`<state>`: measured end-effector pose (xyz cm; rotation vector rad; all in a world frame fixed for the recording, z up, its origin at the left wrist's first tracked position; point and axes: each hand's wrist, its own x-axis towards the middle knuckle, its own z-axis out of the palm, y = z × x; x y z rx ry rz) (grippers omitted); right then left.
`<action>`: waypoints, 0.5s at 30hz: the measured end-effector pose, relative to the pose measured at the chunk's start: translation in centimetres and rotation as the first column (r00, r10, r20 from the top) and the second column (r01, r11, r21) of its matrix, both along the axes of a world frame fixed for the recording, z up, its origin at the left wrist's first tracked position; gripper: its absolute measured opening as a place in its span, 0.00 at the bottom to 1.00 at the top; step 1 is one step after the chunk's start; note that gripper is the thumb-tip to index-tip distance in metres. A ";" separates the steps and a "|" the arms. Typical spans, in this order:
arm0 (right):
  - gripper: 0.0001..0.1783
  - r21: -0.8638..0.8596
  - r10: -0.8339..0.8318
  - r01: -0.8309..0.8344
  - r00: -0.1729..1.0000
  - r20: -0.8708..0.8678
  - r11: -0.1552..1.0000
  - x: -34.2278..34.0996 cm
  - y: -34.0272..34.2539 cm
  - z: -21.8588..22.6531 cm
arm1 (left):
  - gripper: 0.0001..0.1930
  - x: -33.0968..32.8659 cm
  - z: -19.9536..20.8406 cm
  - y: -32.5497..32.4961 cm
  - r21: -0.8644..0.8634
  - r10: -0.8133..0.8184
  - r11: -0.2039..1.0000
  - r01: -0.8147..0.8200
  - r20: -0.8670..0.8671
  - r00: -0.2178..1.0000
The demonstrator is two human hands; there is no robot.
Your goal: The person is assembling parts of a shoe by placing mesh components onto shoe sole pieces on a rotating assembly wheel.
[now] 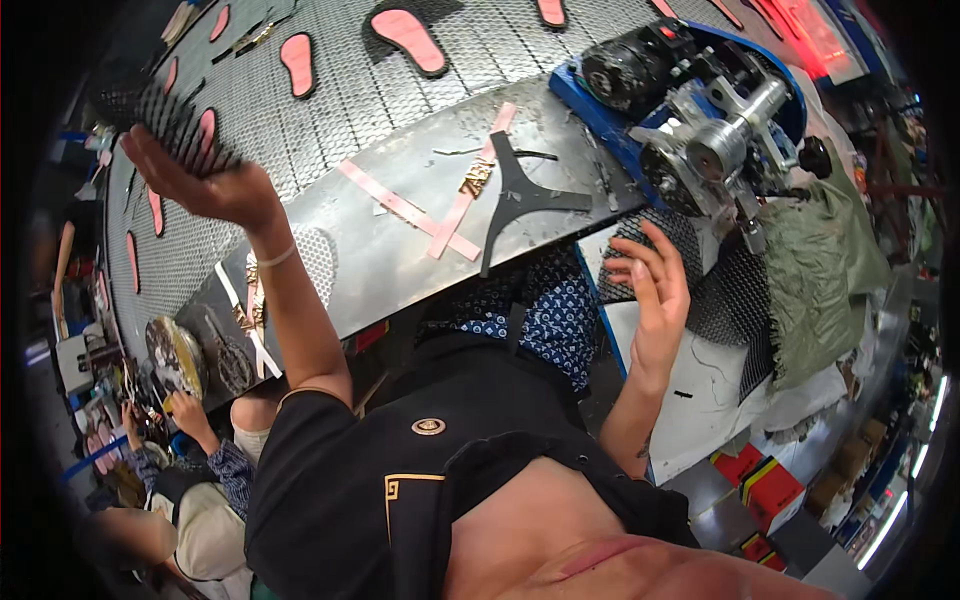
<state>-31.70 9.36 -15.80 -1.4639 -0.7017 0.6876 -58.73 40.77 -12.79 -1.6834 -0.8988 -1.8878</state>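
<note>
On the left, raised over the metal mesh surface, my left hand (205, 187) holds a dark, shiny textured sheet piece (182, 125), blurred at its far end. My right hand (655, 300) is near the table's front edge with its fingers apart and nothing visible in them. Close to its fingertips lies a black textured sheet piece (690, 240). Between my hands, pink straps (405, 210) with a gold letter ornament (477, 175) rest on the metal plate (385, 280). Beside them sits a black Y-shaped flat piece (520, 190).
A blue-based machine (700, 140) with a motor stands at the right, green cloth (825, 270) next to it. Pink insoles with black edges (297, 65) are spread over the mesh conveyor (340, 110). White straps (250, 310) lie at the left edge. Another person (195, 520) works at lower left.
</note>
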 end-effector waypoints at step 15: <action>0.20 -0.204 -0.161 0.191 0.975 0.153 0.960 1.3 -2.2 -6.2 | 0.31 -4.6 -22.2 16.9 -0.634 0.051 0.619 -0.463 -0.556 0.830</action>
